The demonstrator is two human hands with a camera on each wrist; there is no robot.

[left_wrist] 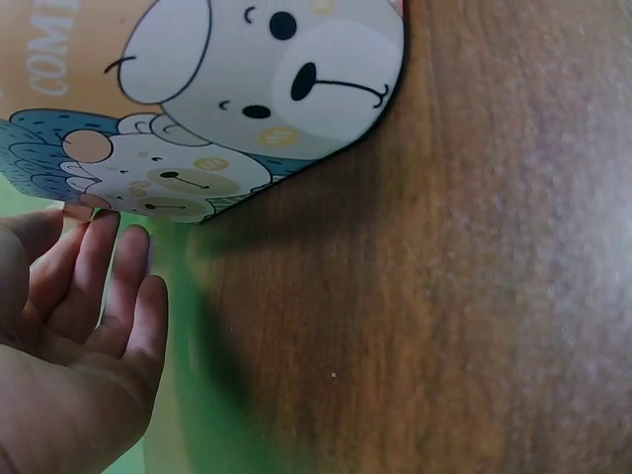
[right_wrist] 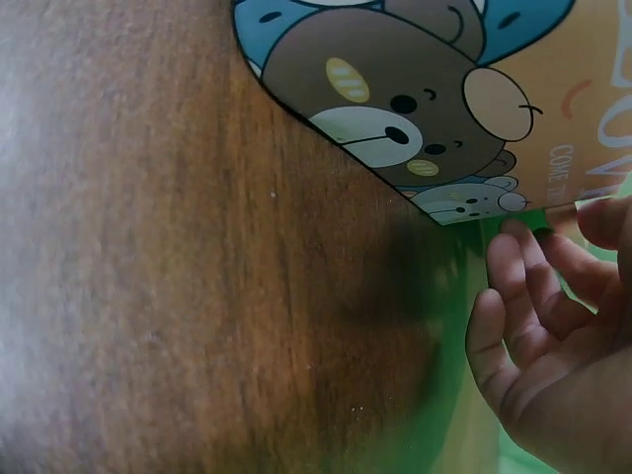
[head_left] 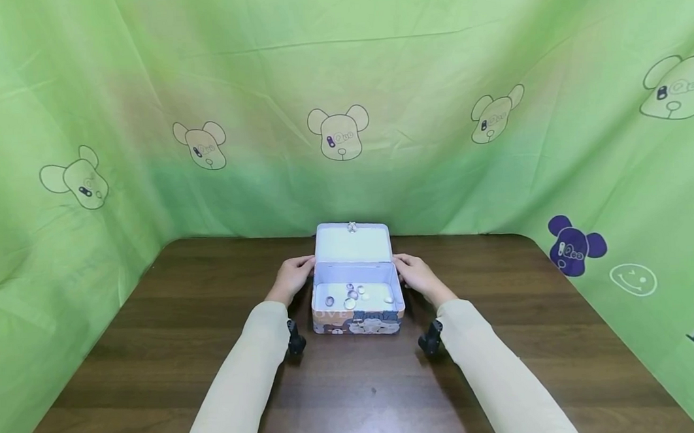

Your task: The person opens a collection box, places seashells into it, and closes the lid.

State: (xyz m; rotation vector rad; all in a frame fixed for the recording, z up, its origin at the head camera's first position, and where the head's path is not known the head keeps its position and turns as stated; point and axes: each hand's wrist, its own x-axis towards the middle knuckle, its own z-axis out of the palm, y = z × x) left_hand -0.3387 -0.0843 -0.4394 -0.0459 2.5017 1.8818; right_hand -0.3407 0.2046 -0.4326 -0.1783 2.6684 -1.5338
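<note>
An open tin box (head_left: 358, 322) with a hinged lid (head_left: 353, 243) stands on the table, its outside printed with cartoon bears. The lid leans back and bears a small metal clasp (head_left: 351, 227). Several small round shiny pieces (head_left: 349, 304), some clear and some purplish, lie on the white floor inside. My left hand (head_left: 293, 276) holds the box's left side near the back corner by thumb and fingertips, the lower fingers loosely bent. At the opposite back corner, my right hand (head_left: 419, 275) holds the right side likewise. Both hands' foremost fingertips are partly hidden.
The brown wooden table (head_left: 166, 357) extends around the box. A green cloth (head_left: 263, 195) with bear-head prints hangs behind it and along both sides. Dark wrist-worn devices, one at the left cuff (head_left: 295, 337) and one at the right cuff (head_left: 430, 338), sit just above the tabletop.
</note>
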